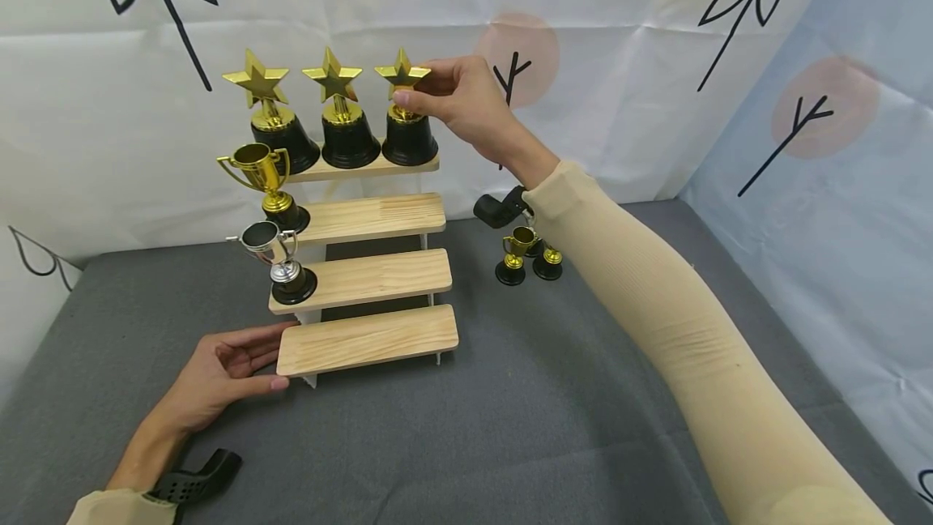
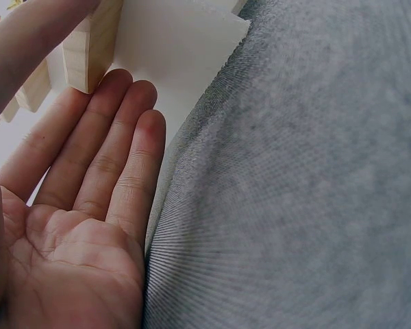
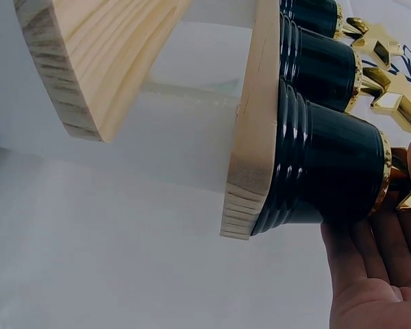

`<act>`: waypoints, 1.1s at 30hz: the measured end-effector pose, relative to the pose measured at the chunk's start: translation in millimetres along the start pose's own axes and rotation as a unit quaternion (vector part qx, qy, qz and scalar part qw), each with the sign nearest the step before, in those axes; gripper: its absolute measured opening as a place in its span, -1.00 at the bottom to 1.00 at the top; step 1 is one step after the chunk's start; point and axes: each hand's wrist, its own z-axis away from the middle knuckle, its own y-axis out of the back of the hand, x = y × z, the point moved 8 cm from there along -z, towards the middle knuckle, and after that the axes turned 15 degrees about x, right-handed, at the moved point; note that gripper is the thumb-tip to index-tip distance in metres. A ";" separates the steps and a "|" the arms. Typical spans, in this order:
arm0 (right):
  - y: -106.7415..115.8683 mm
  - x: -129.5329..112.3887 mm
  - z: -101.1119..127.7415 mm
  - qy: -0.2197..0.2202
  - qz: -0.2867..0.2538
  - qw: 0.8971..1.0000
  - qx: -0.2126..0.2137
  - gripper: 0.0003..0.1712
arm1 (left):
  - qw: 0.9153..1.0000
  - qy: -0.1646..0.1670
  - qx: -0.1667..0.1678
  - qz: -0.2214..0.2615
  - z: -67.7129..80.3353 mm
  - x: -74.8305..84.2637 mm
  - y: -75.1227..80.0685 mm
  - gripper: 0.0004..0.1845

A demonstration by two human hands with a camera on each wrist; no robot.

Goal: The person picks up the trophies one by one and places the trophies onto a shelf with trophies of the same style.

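The table, under its grey felt, carried a four-step wooden stand that rose away from you, its steps running left to right. Your left hand lay palm up just beside the left end of the bottom step, fingers straight and relaxed, holding nothing (the thumb reached the step's front corner). Your right hand was up at the right end of the top step, thumb and fingers pinching the rightmost star trophy at its gold star. That trophy stood upright on the step, its long axis vertical, directly left of your palm; your right hand was far nearer to it than your left. Two more star trophies stood in line to its left. A gold cup sat at the left end of the second step, a silver cup on the third. Two small gold cups waited on the table right of the stand, under your forearm.
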 end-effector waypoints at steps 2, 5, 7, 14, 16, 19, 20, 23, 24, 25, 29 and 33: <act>-0.3 0.5 -1.2 0.001 -0.001 1.000 -0.001 -0.68 | 1.000 0.000 0.000 0.000 -0.1 0.1 -0.1 -0.29; -0.4 0.8 -2.3 0.003 -0.003 1.000 -0.002 -0.67 | 1.000 0.000 0.001 -0.001 0.1 0.3 -0.4 -0.29; -0.3 1.0 -2.5 0.002 -0.004 1.000 -0.002 -0.67 | 1.000 0.000 0.001 -0.002 0.4 0.4 -0.7 -0.29; -0.5 1.0 -2.8 -0.001 -0.001 1.000 -0.001 -0.66 | 1.000 0.002 0.003 -0.005 0.9 0.7 -0.9 -0.29; -0.6 0.9 -2.8 -0.002 -0.001 1.000 -0.001 -0.67 | 1.000 0.003 0.004 -0.008 1.0 0.6 -0.9 -0.29; -0.5 0.3 -2.6 0.000 -0.003 1.000 -0.001 -0.67 | 1.000 0.004 0.005 -0.012 1.1 0.4 -0.8 -0.29; -0.5 0.1 -2.5 0.001 -0.003 1.000 -0.002 -0.67 | 1.000 0.004 0.005 -0.014 1.1 0.3 -0.8 -0.29; -0.5 -0.4 -2.4 0.004 -0.002 1.000 -0.002 -0.67 | 1.000 0.003 0.006 -0.015 1.0 0.3 -0.6 -0.29; -0.6 -0.4 -2.5 0.004 -0.001 1.000 -0.002 -0.67 | 1.000 0.002 0.006 -0.015 1.0 0.3 -0.6 -0.29; -0.7 -0.4 -2.5 0.005 0.000 1.000 -0.002 -0.67 | 1.000 0.002 0.006 -0.015 1.0 0.3 -0.6 -0.29; -0.7 -0.3 -2.6 0.007 0.004 1.000 -0.002 -0.67 | 1.000 0.001 0.006 -0.013 1.2 0.1 -0.3 -0.30; -0.7 -0.5 -2.3 0.007 0.006 1.000 -0.001 -0.67 | 1.000 -0.001 0.006 -0.013 1.2 0.1 -0.1 -0.29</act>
